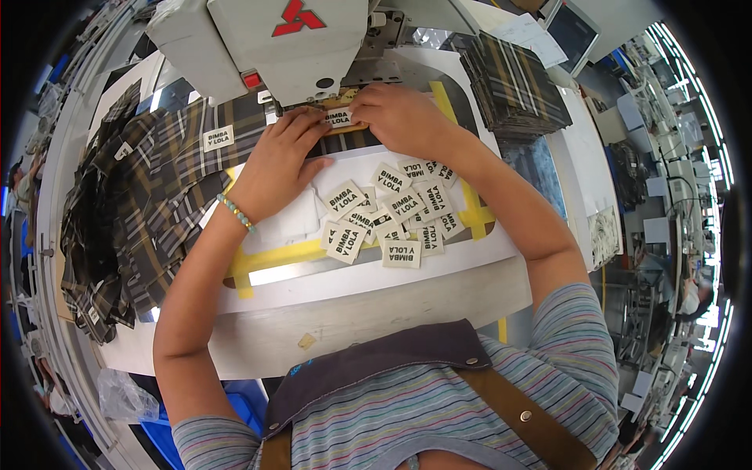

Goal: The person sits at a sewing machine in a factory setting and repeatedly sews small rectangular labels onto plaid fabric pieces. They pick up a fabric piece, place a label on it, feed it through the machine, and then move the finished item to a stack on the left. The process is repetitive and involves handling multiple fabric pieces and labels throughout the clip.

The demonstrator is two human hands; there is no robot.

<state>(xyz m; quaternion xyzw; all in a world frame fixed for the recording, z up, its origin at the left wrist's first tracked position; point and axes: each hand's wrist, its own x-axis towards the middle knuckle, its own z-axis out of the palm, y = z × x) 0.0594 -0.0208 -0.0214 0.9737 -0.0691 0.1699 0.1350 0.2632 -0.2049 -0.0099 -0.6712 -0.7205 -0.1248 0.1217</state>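
Flanked cream, rectangular, cloth-like label (338, 117) with flat-fingered left hand (283, 160) and curled right hand (403, 124) — couldn't tell whether gripping — probably for straight alignment.

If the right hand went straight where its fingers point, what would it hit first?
The right hand would probably meet the nearest label first, then the left hand, though depth is unclear.

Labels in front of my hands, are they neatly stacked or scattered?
Scattered: the cream labels overlap at different angles, some partly covered by others.
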